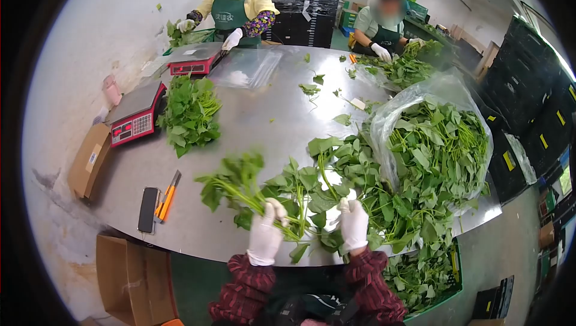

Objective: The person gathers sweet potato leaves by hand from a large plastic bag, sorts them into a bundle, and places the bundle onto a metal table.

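My left hand, in a white glove, is closed around a bunch of leafy green stems. Its leafy tips point up and left, blurred by motion. The right hand, gloved too, has its fingers pinched together at a leafy green stem; the exact grip is partly hidden. Between and beyond both hands lie loose leafy greens on the metal table. More greens spill toward my right hand from a large clear plastic bag at the right.
At left are a phone, an orange utility knife, a pile of greens and two red scales. Two co-workers handle greens across the table. A crate of greens stands below right.
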{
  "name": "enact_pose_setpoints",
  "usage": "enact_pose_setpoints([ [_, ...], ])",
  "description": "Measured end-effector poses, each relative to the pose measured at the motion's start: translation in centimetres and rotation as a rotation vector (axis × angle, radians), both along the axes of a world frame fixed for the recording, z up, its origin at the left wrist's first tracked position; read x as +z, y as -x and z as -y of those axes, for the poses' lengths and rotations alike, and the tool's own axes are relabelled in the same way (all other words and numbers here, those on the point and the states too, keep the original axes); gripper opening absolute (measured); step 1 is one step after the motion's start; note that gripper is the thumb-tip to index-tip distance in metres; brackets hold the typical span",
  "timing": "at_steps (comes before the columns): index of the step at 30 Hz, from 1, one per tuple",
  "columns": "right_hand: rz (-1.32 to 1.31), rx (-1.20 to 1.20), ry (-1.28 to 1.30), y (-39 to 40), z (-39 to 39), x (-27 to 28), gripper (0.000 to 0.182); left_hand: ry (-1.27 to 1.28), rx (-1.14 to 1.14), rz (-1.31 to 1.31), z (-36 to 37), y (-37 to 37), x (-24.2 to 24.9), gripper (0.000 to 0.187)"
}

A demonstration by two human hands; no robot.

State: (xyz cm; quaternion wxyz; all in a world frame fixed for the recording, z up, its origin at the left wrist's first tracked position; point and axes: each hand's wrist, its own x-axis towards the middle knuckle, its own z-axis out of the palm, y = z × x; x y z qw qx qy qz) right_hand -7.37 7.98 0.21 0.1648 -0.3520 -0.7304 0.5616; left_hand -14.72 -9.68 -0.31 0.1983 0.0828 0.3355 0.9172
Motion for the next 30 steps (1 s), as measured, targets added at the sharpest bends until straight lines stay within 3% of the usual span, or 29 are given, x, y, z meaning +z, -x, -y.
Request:
enact_pose_setpoints([
  [2,0.147,-0.163,-0.878,-0.1,-1.6,-3.8,0.051,-0.012,0.057,-0.087,1.3,1.5,-0.7,0.023],
  [3,0.146,-0.153,-0.897,0.0,-1.3,-4.0,0.067,0.026,0.092,-0.119,1.7,1.7,-0.5,0.022],
  [4,0.243,-0.080,-0.689,0.1,0.0,-2.3,0.055,0.025,0.092,-0.116,1.8,1.7,-0.1,0.022],
  [6,0.260,0.158,-0.895,0.4,2.2,-4.3,0.049,0.053,0.077,-0.056,2.0,1.4,0.3,0.020],
  [8,0.323,0.357,-0.689,1.6,4.5,-6.2,0.052,0.017,0.059,-0.012,1.8,1.2,-0.1,0.017],
  [9,0.324,0.432,-0.731,2.0,5.0,-7.0,0.049,0.011,0.043,-0.007,1.8,1.1,-0.4,0.015],
  [10,0.345,0.439,-0.732,2.6,5.4,-7.8,0.045,0.005,0.027,-0.004,1.7,1.1,-0.6,0.014],
  [12,0.242,0.404,-0.395,2.6,4.9,-7.4,0.035,0.002,0.054,0.015,1.9,1.1,-1.0,0.011],
  [13,0.242,0.410,-0.395,2.6,4.9,-6.8,0.035,0.073,0.043,0.020,2.1,1.1,-1.4,0.010],
  [15,-0.009,0.310,-0.260,2.1,5.0,-5.9,0.023,0.168,0.047,0.041,2.1,0.8,-2.2,0.008],
  [16,-0.008,0.311,-0.262,1.7,5.2,-4.8,0.023,0.166,0.047,0.041,1.7,0.6,-2.5,0.008],
  [18,-0.158,0.340,-0.545,0.8,5.5,-2.5,0.019,0.242,0.051,0.029,0.5,0.0,-2.7,0.013],
  [23,-0.332,0.496,-0.617,-0.2,6.2,-1.9,0.016,0.322,-0.016,0.035,-1.3,-1.2,-2.0,0.019],
  [24,-0.333,0.497,-0.617,-0.3,6.3,-2.2,0.016,0.292,-0.030,0.063,-1.2,-1.2,-2.0,0.018],
  [26,-0.267,0.187,-0.474,-0.6,6.7,-2.8,0.016,0.263,-0.046,0.091,-1.0,-1.0,-1.7,0.017],
  [28,-0.123,-0.025,-0.001,-0.3,5.5,-0.2,0.018,0.263,0.068,0.086,-0.4,-0.5,-1.2,0.016],
  [29,-0.232,-0.092,0.094,0.2,3.7,-1.1,0.020,0.224,0.104,0.094,0.1,-0.1,-1.3,0.017],
  [30,-0.114,-0.086,-0.091,0.5,1.0,-2.5,0.021,0.160,0.117,0.125,0.6,0.5,-1.7,0.015],
])
